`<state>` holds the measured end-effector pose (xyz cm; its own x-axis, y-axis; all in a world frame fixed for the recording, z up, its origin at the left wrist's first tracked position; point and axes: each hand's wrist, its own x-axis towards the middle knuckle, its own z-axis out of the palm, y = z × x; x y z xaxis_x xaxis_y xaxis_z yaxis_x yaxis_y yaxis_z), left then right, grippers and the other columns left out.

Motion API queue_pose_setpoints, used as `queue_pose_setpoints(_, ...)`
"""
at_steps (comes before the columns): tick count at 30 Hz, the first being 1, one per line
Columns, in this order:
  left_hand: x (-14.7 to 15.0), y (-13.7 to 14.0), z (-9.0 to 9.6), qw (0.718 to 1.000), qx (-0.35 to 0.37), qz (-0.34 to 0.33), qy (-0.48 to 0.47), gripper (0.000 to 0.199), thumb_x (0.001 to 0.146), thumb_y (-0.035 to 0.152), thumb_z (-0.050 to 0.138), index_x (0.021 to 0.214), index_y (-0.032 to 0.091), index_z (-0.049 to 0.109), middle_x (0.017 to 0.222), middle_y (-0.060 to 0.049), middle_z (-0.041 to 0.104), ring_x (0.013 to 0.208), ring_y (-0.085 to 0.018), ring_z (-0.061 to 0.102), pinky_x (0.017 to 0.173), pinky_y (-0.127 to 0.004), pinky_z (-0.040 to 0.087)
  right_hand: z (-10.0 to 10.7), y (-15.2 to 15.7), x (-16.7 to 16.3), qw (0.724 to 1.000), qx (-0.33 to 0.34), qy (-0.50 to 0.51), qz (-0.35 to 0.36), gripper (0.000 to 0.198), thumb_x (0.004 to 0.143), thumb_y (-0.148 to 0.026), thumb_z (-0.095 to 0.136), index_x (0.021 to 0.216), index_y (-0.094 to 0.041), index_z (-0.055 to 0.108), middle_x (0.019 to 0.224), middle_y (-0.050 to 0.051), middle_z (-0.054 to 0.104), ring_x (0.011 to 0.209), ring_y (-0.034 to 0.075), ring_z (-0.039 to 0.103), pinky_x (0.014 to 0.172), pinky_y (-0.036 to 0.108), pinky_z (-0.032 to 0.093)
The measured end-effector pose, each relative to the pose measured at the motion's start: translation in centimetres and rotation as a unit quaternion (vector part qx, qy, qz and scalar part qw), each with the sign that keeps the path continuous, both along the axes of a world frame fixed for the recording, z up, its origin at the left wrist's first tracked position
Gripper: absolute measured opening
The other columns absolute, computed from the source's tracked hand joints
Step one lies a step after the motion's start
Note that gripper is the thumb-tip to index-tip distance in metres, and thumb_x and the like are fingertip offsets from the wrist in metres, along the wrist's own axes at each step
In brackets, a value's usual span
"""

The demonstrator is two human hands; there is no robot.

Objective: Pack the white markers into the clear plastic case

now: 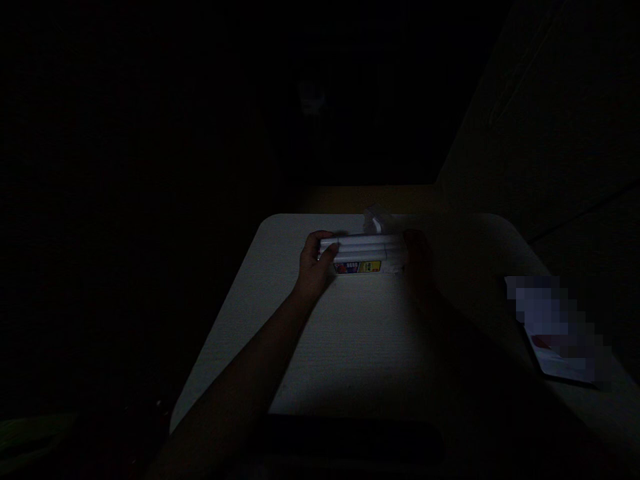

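A pack of white candles (357, 247) is held level above the far part of the table. The sticks lie side by side in clear wrapping, with a blue, red and yellow label along the near side. My left hand (316, 257) is closed around its left end, thumb on top. At the right end, where the clear wrapping looks smeared, my right hand (417, 252) grips the pack. Deep shadow hides most of the right hand's fingers. Just behind the pack is a small crumpled piece of clear plastic (374, 219).
The light table (345, 333) has rounded far corners. On its right side lies a flat, pale, dark-edged object (555, 333), partly pixelated. A dark strip runs along the near edge. Most of the surroundings are too dark to make out.
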<state>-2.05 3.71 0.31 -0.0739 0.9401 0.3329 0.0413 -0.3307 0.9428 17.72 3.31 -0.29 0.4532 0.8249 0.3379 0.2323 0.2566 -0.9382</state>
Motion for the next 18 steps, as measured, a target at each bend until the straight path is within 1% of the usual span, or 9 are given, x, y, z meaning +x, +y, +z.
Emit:
queue_pose_setpoints(3, 0.1, -0.1, 0.2, 1.0, -0.006, 0.013, 0.003, 0.019, 0.078, 0.037, 0.057, 0.091, 0.022, 0.057, 0.075, 0.001, 0.056, 0.065, -0.012, 0.05, 0.059, -0.023, 0.04, -0.1, 0.1, 0.2, 1.0, -0.005, -0.002, 0.012, 0.043, 0.076, -0.054, 0.039, 0.077, -0.014, 0.053, 0.076, 0.004, 0.055, 0.072, 0.011, 0.048, 0.069, 0.026, 0.041)
queue_pose_setpoints(6, 0.1, -0.1, 0.4, 1.0, 0.002, 0.019, 0.007, 0.015, 0.079, 0.034, 0.056, 0.088, 0.022, 0.058, 0.072, 0.002, 0.055, 0.062, -0.011, 0.048, 0.057, -0.022, 0.039, -0.1, 0.1, 0.4, 1.0, 0.0, -0.011, 0.018, 0.04, 0.074, -0.052, 0.041, 0.078, -0.014, 0.054, 0.077, 0.004, 0.055, 0.074, 0.011, 0.048, 0.069, 0.025, 0.041)
queue_pose_setpoints(11, 0.0, 0.1, 0.1, 0.999, 0.012, 0.031, 0.013, 0.014, 0.079, 0.031, 0.056, 0.089, 0.022, 0.06, 0.074, 0.002, 0.056, 0.063, -0.011, 0.049, 0.057, -0.022, 0.039, 0.1, -0.1, 0.9, 0.999, -0.012, -0.028, 0.019, 0.036, 0.073, -0.047, 0.044, 0.08, -0.014, 0.056, 0.078, 0.004, 0.055, 0.071, 0.011, 0.047, 0.063, 0.023, 0.04)
queue_pose_setpoints(18, -0.2, 0.3, -0.4, 0.999, 0.031, 0.036, 0.026, 0.017, 0.08, 0.031, 0.055, 0.092, 0.021, 0.06, 0.076, 0.0, 0.059, 0.066, -0.012, 0.052, 0.058, -0.022, 0.041, 0.8, -0.7, 1.3, 0.998, -0.026, -0.047, 0.034, 0.03, 0.074, -0.042, 0.048, 0.082, -0.016, 0.06, 0.08, 0.004, 0.058, 0.073, 0.011, 0.051, 0.061, 0.021, 0.042)
